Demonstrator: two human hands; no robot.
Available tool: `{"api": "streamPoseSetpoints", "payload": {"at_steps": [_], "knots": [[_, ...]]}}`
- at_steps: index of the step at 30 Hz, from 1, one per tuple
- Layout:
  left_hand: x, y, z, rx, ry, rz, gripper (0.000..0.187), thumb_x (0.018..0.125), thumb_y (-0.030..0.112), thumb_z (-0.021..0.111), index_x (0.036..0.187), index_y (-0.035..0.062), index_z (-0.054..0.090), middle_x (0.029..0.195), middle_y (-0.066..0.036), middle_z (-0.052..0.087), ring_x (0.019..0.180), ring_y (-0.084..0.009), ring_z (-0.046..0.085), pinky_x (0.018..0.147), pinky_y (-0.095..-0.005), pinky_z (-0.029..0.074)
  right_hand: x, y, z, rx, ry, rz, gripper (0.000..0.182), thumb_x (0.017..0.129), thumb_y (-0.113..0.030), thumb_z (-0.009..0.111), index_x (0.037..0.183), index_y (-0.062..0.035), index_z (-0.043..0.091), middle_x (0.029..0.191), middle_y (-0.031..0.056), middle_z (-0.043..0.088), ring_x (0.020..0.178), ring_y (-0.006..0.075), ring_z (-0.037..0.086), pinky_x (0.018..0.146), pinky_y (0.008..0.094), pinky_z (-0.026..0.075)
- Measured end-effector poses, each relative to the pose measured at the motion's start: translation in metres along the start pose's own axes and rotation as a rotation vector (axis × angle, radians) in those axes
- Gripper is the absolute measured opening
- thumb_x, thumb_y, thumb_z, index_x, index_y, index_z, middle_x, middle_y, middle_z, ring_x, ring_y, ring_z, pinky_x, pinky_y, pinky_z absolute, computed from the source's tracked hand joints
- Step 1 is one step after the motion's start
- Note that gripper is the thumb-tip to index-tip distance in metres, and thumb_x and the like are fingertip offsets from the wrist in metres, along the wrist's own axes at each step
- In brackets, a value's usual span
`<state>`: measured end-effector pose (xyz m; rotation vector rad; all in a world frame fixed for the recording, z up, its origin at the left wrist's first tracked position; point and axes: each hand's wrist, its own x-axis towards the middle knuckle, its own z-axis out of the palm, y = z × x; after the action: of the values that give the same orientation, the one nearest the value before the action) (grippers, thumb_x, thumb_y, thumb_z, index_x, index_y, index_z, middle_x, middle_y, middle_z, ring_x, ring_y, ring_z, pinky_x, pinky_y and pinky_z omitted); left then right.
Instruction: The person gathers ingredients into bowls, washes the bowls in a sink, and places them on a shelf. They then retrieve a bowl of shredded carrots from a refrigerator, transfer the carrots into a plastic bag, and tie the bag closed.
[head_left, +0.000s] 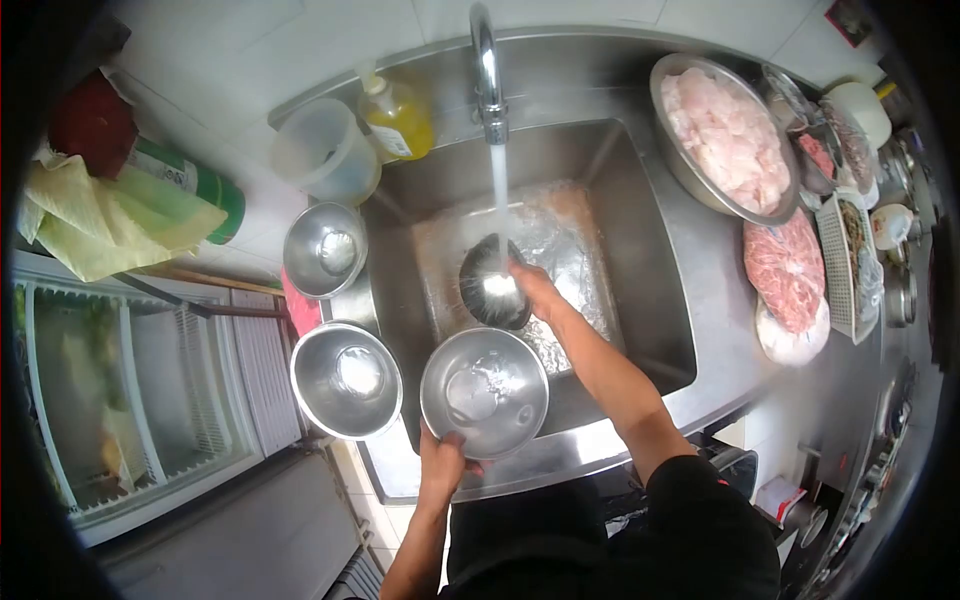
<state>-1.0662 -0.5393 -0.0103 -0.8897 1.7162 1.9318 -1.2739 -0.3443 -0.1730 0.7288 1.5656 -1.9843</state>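
Water from the tap [492, 110] runs into a steel bowl [483, 300] inside the sink [650, 330]. My right hand [537, 288] is closed on the right rim of this bowl, which is tilted under the stream. Nearer to me, my left hand [445, 460] grips the lower left rim of a second metal bowl [480, 395], held over the sink's front edge. A little water seems to lie in its bottom. Two more steel bowls, a smaller one [326, 250] and a larger one [345, 380], stand on the left ledge.
A large bowl of pale raw meat [725, 140], bagged pink meat [785, 270] and a white basket [845, 265] crowd the right counter. A soap bottle [395, 120] and a plastic tub [325, 150] stand at the back left. A glass-fronted fridge [130, 390] is at the left.
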Motion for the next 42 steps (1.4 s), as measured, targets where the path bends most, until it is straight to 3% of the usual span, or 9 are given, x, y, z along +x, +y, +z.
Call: {"api": "streamPoseSetpoints", "payload": {"at_steps": [4,9,19,23,25,28,37,39,42], "knots": [[0.005,0.008,-0.001,0.092,-0.05,-0.117,0.057,0.075,0.0,0.038,0.128,-0.0004,0.019,0.102,-0.031,0.051,0.054,-0.0368,0.062,0.035,-0.0353,0.051,-0.059,-0.028,-0.017,0.736,0.054,0.026,0.049,0.084,-0.034,0.067,0.12,-0.0041,0.052,0.114,0.0124,0.059,0.103,0.027,0.058,0.09,0.0454,0.048],[0.015,0.017,0.013,0.245,-0.122,-0.057,0.059,0.075,0.001,0.04,0.129,0.0043,0.017,0.102,-0.032,0.051,0.056,-0.037,0.063,0.038,-0.0365,0.053,-0.17,-0.059,-0.024,0.703,0.33,-0.293,0.039,0.083,-0.032,0.07,0.109,-0.0043,0.061,0.098,0.01,0.065,0.086,0.023,0.063,0.078,0.0377,0.052],[0.019,0.039,0.075,-0.006,-0.363,-0.021,0.06,0.08,0.004,0.049,0.132,0.0059,0.019,0.101,-0.026,0.056,0.061,-0.0322,0.065,0.046,-0.0355,0.056,-0.287,-0.029,-0.017,-1.284,0.055,-0.766,0.027,0.073,-0.022,0.074,0.098,-0.0165,0.07,0.099,0.0064,0.065,0.1,0.0238,0.058,0.096,0.0358,0.04],[0.001,0.044,0.099,0.041,-0.466,0.049,0.058,0.087,0.013,0.05,0.135,0.0081,0.019,0.11,-0.024,0.055,0.076,-0.0326,0.067,0.054,-0.0352,0.06,-0.311,-0.014,-0.058,-1.141,0.347,-1.13,0.043,0.074,-0.024,0.072,0.114,-0.0116,0.063,0.119,0.0107,0.058,0.123,0.0292,0.043,0.108,0.0435,0.026],[0.0,0.029,0.119,0.093,-0.449,0.036,0.059,0.088,0.014,0.048,0.138,0.0088,0.017,0.119,-0.025,0.05,0.084,-0.0334,0.066,0.057,-0.0363,0.061,-0.315,-0.007,-0.081,-0.747,1.157,-0.942,0.054,0.077,-0.024,0.067,0.124,-0.002,0.051,0.119,0.0211,0.055,0.112,0.032,0.052,0.102,0.0464,0.036],[-0.019,0.017,0.165,0.061,-0.706,0.039,0.073,0.085,0.007,0.052,0.144,0.0104,0.008,0.129,-0.023,0.042,0.094,-0.0346,0.063,0.061,-0.04,0.061,-0.35,-0.009,-0.14,0.293,0.47,-0.133,0.051,0.079,-0.015,0.061,0.122,0.009,0.046,0.103,0.0175,0.06,0.081,0.0229,0.063,0.064,0.0285,0.053],[-0.085,-0.041,0.353,0.397,-1.188,0.189,0.081,0.067,-0.003,0.064,0.14,0.0019,0.031,0.129,-0.014,0.047,0.11,-0.0246,0.054,0.093,-0.0359,0.044,-0.467,0.099,-0.306,0.441,1.082,-0.42,0.028,0.075,-0.002,0.051,0.1,0.007,0.061,0.09,0.011,0.066,0.078,0.0153,0.06,0.072,0.0275,0.047],[-0.079,-0.055,0.381,0.76,-0.973,0.907,0.059,0.069,-0.001,0.063,0.125,-0.0015,0.048,0.114,-0.015,0.057,0.1,-0.024,0.058,0.085,-0.0353,0.047,-0.473,0.133,-0.342,0.567,1.183,-0.401,0.029,0.075,-0.002,0.05,0.101,0.0053,0.061,0.088,0.0093,0.066,0.08,0.0159,0.061,0.073,0.0282,0.047],[-0.074,-0.078,0.403,1.035,-0.944,1.109,0.037,0.07,0.0,0.061,0.107,-0.0025,0.058,0.099,-0.017,0.06,0.089,-0.0271,0.058,0.079,-0.0353,0.046,-0.463,0.18,-0.408,0.593,1.444,-0.237,0.032,0.075,-0.006,0.049,0.102,0.0044,0.061,0.082,0.0113,0.066,0.078,0.0196,0.062,0.074,0.0324,0.047]]}}
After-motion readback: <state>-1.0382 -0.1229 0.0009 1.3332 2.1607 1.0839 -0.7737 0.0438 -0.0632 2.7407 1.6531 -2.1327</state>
